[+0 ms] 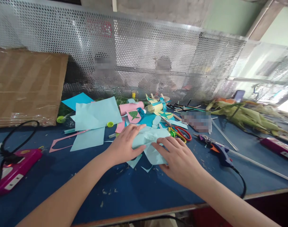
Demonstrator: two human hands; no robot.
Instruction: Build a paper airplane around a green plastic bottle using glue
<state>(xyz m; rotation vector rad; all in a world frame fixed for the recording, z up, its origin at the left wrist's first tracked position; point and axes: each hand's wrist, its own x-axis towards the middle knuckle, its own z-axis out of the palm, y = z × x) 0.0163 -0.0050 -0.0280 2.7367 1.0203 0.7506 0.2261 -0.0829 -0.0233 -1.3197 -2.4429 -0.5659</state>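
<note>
Light blue paper (149, 134) is wrapped around what looks like a small plastic bottle, whose green cap (172, 132) shows at the right end. My left hand (127, 143) grips the left end of this paper-wrapped bottle, thumb below and fingers over the top. At the right, the fingers of my right hand (178, 154) are curled onto the wrap, by a loose paper flap (154, 154) hanging down in front. The bottle's body is hidden under the paper. Red-handled scissors (184, 134) and a yellow-handled pair (179, 135) lie just behind my right hand.
A blue glue gun (220, 151) with its cord lies right, near white glue sticks (254, 162). Paper sheets (96, 115) and decorated bottles (155, 107) lie behind. Power strips (18, 167) sit left and right. Corn husks (245, 116), cardboard (28, 85) and a perforated metal screen (139, 47) border the table.
</note>
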